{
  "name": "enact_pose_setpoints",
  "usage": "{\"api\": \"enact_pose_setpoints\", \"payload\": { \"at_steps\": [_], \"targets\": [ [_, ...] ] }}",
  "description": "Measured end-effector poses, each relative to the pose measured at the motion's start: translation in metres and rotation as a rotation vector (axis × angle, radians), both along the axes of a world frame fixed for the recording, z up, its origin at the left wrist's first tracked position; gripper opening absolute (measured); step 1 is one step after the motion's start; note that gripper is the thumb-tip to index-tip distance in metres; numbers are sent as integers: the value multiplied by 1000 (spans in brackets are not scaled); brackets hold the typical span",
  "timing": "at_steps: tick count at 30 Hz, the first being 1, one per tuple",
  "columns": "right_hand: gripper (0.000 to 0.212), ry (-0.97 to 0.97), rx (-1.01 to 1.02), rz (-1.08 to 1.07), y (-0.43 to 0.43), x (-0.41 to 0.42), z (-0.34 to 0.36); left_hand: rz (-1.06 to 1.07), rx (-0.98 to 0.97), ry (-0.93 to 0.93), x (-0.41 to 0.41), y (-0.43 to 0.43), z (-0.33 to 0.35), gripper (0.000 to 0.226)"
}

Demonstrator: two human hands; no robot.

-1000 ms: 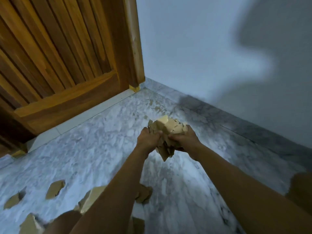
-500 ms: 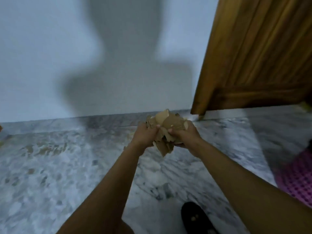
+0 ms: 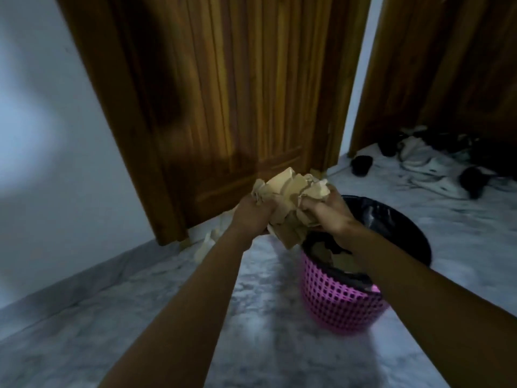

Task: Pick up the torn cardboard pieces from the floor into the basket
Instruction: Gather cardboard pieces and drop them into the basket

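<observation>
Cardboard pieces (image 3: 288, 203) bunched in one wad, left hand (image 3: 253, 217) and right hand (image 3: 327, 214) each with fingers curled tight round it from opposite sides, held just above the pink basket (image 3: 335, 301) at its left rim, black liner (image 3: 391, 219) inside holding what looks like more scraps (blurry).

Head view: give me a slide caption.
A clump of torn cardboard pieces, gripped by left hand and right hand, beside the pink basket.

Basket (image 3: 335, 301) interior partly hidden by forearm (image 3: 419, 278), far shoes (image 3: 419, 163) blurred
</observation>
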State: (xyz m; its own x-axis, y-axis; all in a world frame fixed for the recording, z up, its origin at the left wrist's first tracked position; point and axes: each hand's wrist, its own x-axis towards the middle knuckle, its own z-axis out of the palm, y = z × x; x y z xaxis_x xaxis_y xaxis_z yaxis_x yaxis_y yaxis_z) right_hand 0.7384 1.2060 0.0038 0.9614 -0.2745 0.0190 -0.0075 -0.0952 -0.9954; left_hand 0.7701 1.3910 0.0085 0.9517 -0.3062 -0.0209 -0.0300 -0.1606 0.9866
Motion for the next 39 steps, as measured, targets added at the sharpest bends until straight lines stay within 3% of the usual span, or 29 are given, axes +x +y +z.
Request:
{"api": "enact_pose_setpoints", "payload": {
  "at_steps": [6, 12, 14, 15, 17, 18, 20, 23, 26, 29, 32, 35, 39],
  "targets": [
    [42, 58, -28, -79, -147, 2, -22, -55, 27, 108, 22, -148, -22, 24],
    [46, 250, -125, -47, -224, -7, -66, -113, 175, 229, 17, -224, -70, 45],
    [59, 387, -226, 8, -233, -13, -82, -125, 312, 252, 13, -235, -87, 76],
    [77, 438, -301, 66, -237, -16, -89, -158, 417, 262, 12, -240, -96, 86],
    [107, 447, -439, 140, -239, -19, -99, -256, 632, 250, 0, -249, -97, 77],
    [109, 426, -459, 146, -237, -20, -98, -302, 704, 242, -4, -251, -99, 68],
    [98, 438, -489, 142, -237, -18, -99, -356, 823, 262, -7, -253, -104, 71],
    [61, 528, -582, 217, -237, -14, -90, -382, 870, 323, -7, -250, -94, 80],
    [45, 529, -651, 289, -234, -8, -82, -361, 903, 253, -1, -240, -82, 58],
    [38, 509, -670, 314, -227, 1, -80, -110, 829, 70, 9, -224, -74, 23],
    [35, 514, -680, 346, -218, 8, -78, 170, 879, -152, 11, -202, -65, 18],
    [33, 505, -717, 383, -210, 14, -82, 285, 980, -189, 20, -182, -68, 33],
    [32, 526, -728, 423, -201, 21, -92, -11, 1147, 11, 27, -172, -81, 65]
  ]
}}
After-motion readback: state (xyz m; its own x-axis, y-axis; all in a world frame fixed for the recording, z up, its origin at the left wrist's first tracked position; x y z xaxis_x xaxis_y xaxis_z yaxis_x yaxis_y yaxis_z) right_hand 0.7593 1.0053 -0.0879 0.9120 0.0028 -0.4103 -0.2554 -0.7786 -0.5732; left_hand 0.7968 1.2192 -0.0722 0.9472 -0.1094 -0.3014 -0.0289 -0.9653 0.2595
